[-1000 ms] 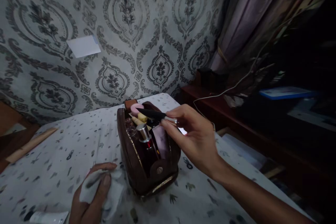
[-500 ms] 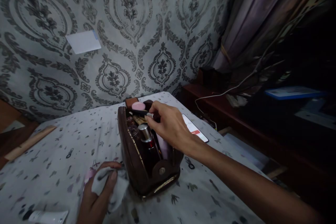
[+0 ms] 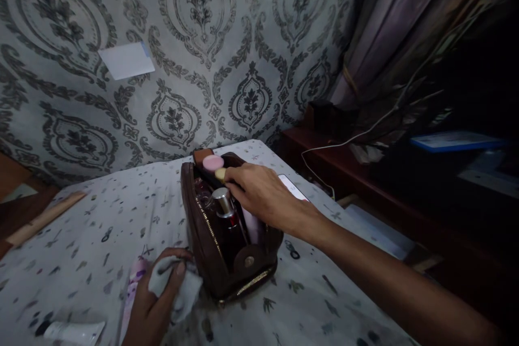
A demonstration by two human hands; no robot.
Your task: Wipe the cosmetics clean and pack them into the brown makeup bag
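A dark brown zip bag (image 3: 206, 259) stands unzipped on the patterned sheet. My right hand (image 3: 263, 189) reaches into its far end, with thumb and fingers closed on a small item with a pale yellow end (image 3: 220, 174); the rest of it is hidden. Beside those fingertips is a pink round item (image 3: 213, 162). A dark bottle with a silver cap (image 3: 223, 203) stands inside the bag. At the bag's near left side, my left hand (image 3: 156, 294) is closed around a crumpled white cloth (image 3: 188, 294). A pink and purple tube (image 3: 135, 281) lies next to that hand.
A white tube with a black cap (image 3: 75, 331) lies at the lower left. A phone (image 3: 292, 188) with a lit screen is partly behind my right hand. A wooden strip (image 3: 46, 219) lies left, and a white cable (image 3: 344, 146) runs along the right.
In the bag, my right hand has shifted slightly left; the dark, silver-ended stick at its fingertips has given way to a pale yellow end. My left hand keeps the cloth.
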